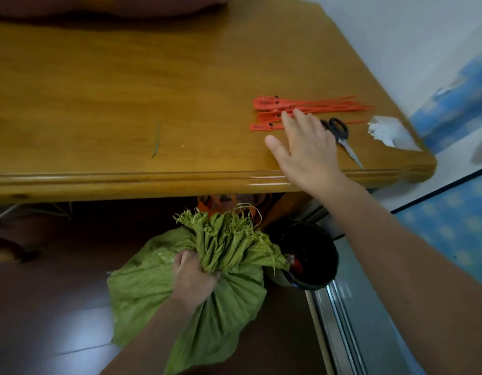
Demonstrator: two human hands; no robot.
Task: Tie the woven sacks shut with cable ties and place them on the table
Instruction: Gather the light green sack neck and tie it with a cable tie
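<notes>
Your left fingers (184, 260) squeeze the bunched neck of the green sack (226, 307), which sits on the floor below the table (99, 90). Your right fingers (287, 121) are spread straight, touching the red cable ties (275, 103) beside the scissors (340, 129).

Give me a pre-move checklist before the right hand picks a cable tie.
1. Neck gathered: left hand grips the bunched neck of the green sack: ok.
2. Ties in reach: right hand is flat, fingertips at the orange cable ties: ok.
3. One tie singled out: they lie overlapped in a pile: not ok.
4. Tie pinched: fingers straight: not ok.
5. Scissors apart from the hand: handles meet its edge: cannot tell.
</notes>
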